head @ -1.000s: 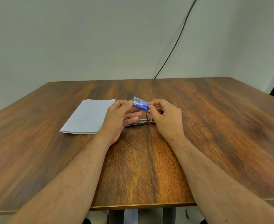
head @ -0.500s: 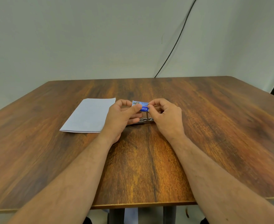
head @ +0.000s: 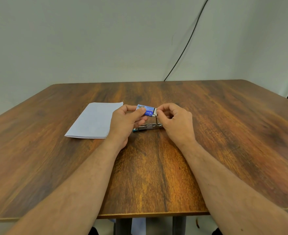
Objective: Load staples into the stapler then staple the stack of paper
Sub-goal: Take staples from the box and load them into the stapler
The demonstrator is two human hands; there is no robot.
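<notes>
From the head camera, the left hand point(head: 124, 121) grips a small blue staple box point(head: 145, 110), thumb across its near face and fingers curled behind it. The right hand point(head: 175, 121) pinches the white inner end point(head: 155, 112) showing at the box's right side, thumb and forefinger closed on it. Both hands hover just above the stapler point(head: 147, 127), which lies on the worktop point(head: 156, 175) between and under them with its metal parts exposed, apparently swung open for loading.

Risks, as I judge them: a sharp pull on the inner end could bring it out all at once and scatter staple strips over the worktop or into the open stapler. The strips are brittle and may break into short pieces that feed badly. A wrist dropping could also knock the stapler and shift it.

The box is the only container here. Its contents cannot be seen; only the white end shows, and whether staples sit in it I cannot tell. The stapler's channel is too small to judge as loaded or not.

The paper stack point(head: 95, 121) lies flat, just left of the left hand, untouched.
</notes>
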